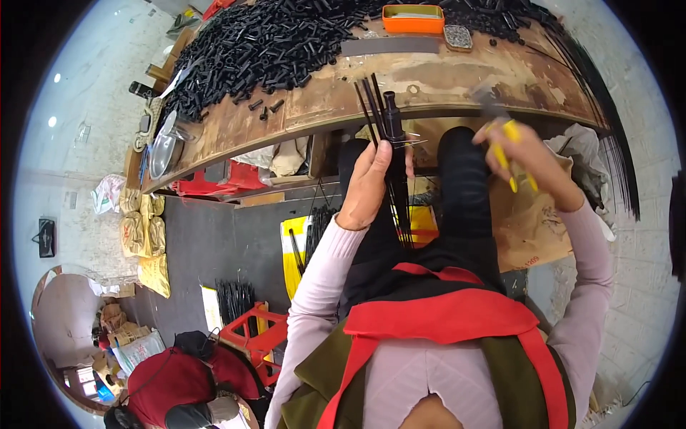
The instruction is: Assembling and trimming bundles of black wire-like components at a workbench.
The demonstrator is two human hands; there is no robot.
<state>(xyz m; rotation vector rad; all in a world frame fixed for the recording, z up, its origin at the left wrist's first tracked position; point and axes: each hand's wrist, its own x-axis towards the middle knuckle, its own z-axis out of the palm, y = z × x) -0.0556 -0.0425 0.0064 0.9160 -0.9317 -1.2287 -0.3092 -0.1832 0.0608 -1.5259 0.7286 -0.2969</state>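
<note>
My left hand (366, 179) is closed round a bundle of thin black rods with a stepped black tube among them, which looks like an umbrella frame (390, 118). The frame stands upright over my lap, its top near the bench's front edge. Thin shiny wires stick out to its right, and its lower rods run down between my thighs. To the right, apart from the frame, my right hand (525, 154) grips pliers with yellow handles (512, 132). Motion smears their grey head, which points toward the bench.
The wooden bench (314, 107) bears a large heap of short black tubular parts (264, 57), an orange box (413, 19) and a small tin (458, 37). Long black rods (607, 114) hang over its right end. Behind left, another person (175, 379) bends near a red stool (261, 332).
</note>
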